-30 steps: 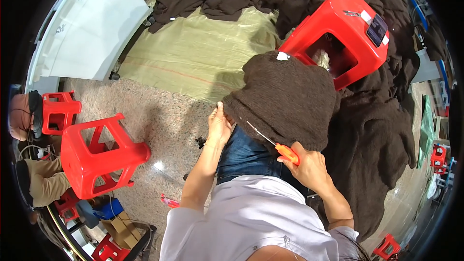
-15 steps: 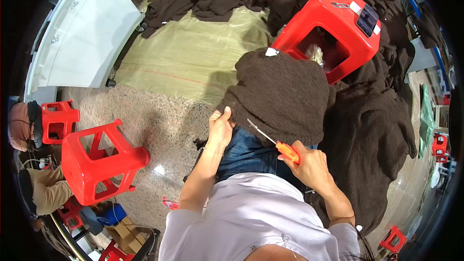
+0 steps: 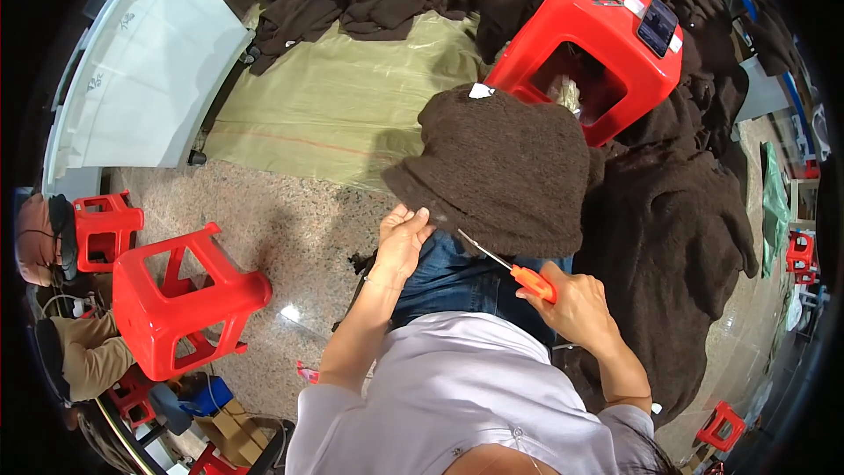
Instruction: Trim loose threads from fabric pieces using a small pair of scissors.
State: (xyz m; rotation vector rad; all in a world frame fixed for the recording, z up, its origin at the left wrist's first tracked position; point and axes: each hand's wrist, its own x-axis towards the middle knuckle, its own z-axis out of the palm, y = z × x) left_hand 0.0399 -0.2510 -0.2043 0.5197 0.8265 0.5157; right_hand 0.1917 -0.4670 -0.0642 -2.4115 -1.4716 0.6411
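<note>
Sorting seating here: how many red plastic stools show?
At least 6: one beyond the brown garment, two at left, one lower left, two at right; more may be hidden.

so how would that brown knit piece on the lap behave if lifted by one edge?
The brown knit piece would likely sag and fold; it already drapes limply over the knees. Its fuzzy surface probably resists slipping. The left hand pinches its edge easily, so it seems light.
</note>
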